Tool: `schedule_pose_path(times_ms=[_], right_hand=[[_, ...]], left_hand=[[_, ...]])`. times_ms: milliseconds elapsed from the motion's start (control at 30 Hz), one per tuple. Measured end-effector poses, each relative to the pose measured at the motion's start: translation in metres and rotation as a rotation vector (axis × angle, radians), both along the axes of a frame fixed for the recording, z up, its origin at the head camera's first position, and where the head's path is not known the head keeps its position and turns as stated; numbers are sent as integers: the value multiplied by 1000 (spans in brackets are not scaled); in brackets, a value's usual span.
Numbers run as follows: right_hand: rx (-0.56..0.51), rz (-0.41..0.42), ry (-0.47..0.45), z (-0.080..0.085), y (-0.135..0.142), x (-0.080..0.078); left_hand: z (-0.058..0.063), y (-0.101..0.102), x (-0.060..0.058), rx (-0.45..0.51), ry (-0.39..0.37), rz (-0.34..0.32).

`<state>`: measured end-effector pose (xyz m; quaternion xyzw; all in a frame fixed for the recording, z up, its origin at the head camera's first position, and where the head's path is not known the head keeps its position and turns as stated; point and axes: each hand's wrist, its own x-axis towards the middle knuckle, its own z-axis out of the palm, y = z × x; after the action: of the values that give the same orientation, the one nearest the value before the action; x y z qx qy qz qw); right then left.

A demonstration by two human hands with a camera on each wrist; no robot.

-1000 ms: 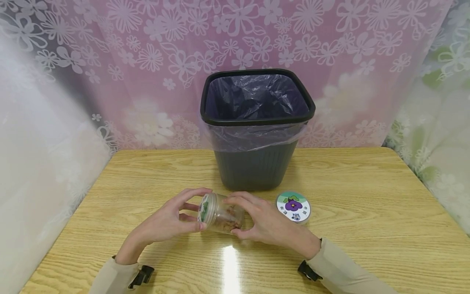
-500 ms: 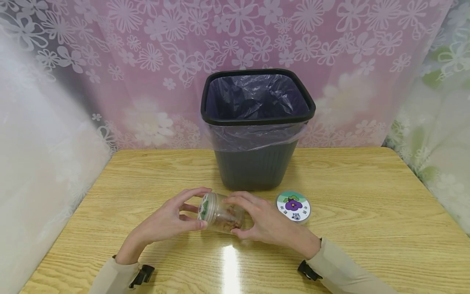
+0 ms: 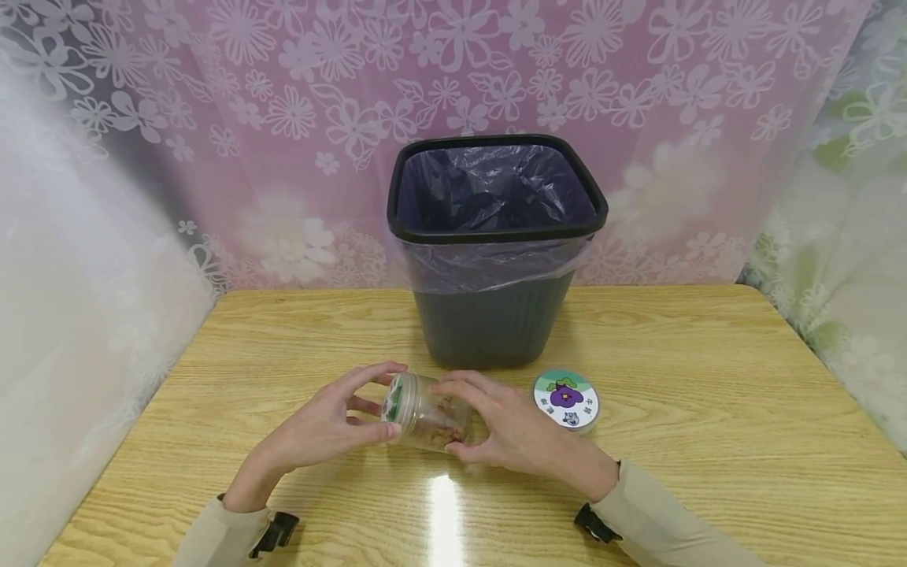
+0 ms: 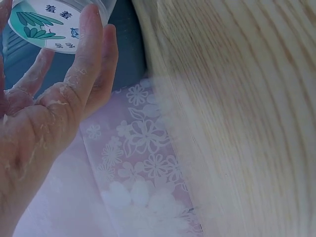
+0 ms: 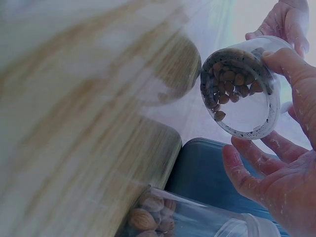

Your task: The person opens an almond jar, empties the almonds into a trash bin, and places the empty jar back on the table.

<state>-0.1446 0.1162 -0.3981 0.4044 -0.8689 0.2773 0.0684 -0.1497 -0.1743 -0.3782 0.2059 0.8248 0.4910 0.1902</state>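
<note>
Both hands hold a clear plastic jar tipped onto its side low over the table. Small brown nut-like pieces lie inside it, seen through the base in the right wrist view. My left hand grips the lid end, thumb in front and fingers behind; its lid label shows green leaves. From the other side, my right hand grips the jar near its base. Just beyond the right hand stands a second jar, its lid printed with a purple flower. Larger brown nuts show inside that jar.
A dark bin with a black rim and a purple plastic liner stands on the table behind the jars. The wood-grain table reaches out to both sides. A pink flowered curtain hangs behind its far edge.
</note>
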Motion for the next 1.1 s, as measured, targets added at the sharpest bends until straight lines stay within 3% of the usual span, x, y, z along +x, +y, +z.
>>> schedule_pose_path(times_ms=[633, 1100], right_hand=[[-9, -1, -30, 2, 2, 0], [0, -28, -86, 1, 1, 0]], left_hand=[[2, 4, 0, -43, -19, 29], [-2, 3, 0, 66, -21, 2]])
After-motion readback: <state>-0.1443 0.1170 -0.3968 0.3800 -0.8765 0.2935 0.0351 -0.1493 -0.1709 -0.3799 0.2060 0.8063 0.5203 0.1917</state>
